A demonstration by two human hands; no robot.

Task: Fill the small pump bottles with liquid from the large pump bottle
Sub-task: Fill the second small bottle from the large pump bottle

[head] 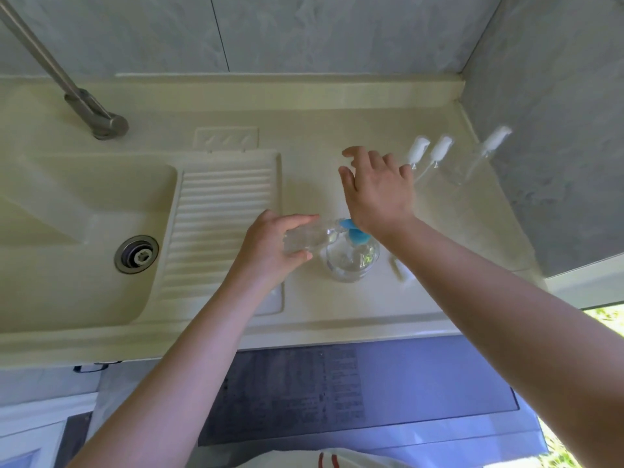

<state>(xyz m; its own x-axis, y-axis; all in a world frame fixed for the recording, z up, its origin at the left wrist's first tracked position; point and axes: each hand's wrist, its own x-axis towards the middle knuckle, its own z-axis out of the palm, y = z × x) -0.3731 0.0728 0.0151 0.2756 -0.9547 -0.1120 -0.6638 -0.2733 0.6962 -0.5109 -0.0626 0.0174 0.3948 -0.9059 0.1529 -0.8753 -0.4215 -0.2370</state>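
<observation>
While left hand (270, 251) fingers grip a small bottle (304, 239), right hand (378, 190) fingers spread, holding nothing.

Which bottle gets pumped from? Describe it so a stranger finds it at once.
Start at the cream countertop right of the ribbed drainboard. Near its front edge, under the right hand, stands the large pump bottle, round and clear. Its blue pump head sets it apart: the small pump bottles by the wall have white tops.
</observation>
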